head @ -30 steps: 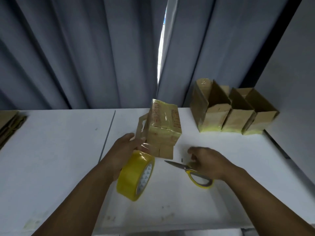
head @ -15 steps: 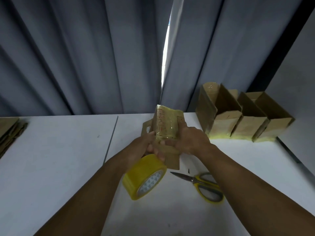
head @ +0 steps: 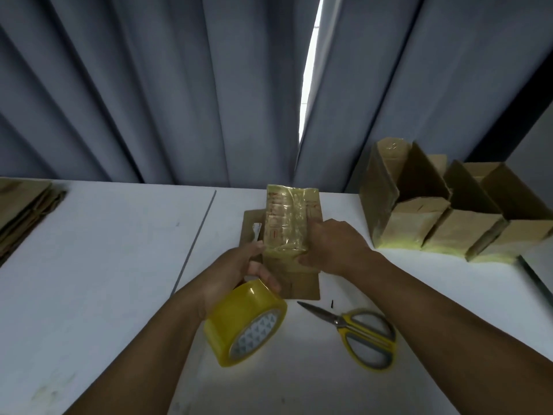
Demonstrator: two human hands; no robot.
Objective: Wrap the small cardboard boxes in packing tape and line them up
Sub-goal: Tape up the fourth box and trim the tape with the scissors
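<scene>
**Between both hands: pressing tape down on the box**

Between the two hands, raised over the white table (head: 89,265), sits the small cardboard box (head: 288,223), taped end facing the camera, glossy tape wrinkled across it. Left hand (head: 236,271) is curled shut around the tape roll (head: 245,324), which hangs just below it, with the fingertips also touching the box's left edge. Right hand (head: 332,247) is half open and flat against the box's right side, thumb underneath, fingers (head: 314,232) on the taped face. Cannot tell whether the tape is cut or joined to the roll.

Scissors (head: 356,330) lie on the table just below the right forearm, blades pointing toward the roll. Three boxes in a row (head: 443,217) stand off to the right of the right hand, open tops up, touching one another. Flat cardboard stack (head: 24,208) far left of the left hand.

How to do it well, as I judge it:
- Smooth with the right fingers from the middle outward; wrinkles show, so press firmly.
- Keep the left grip steady so the roll doesn't swing and pull the tape.
- Fold loose tape over the edges before setting down.
- Then place it touching the row's near end, same orientation.
</scene>
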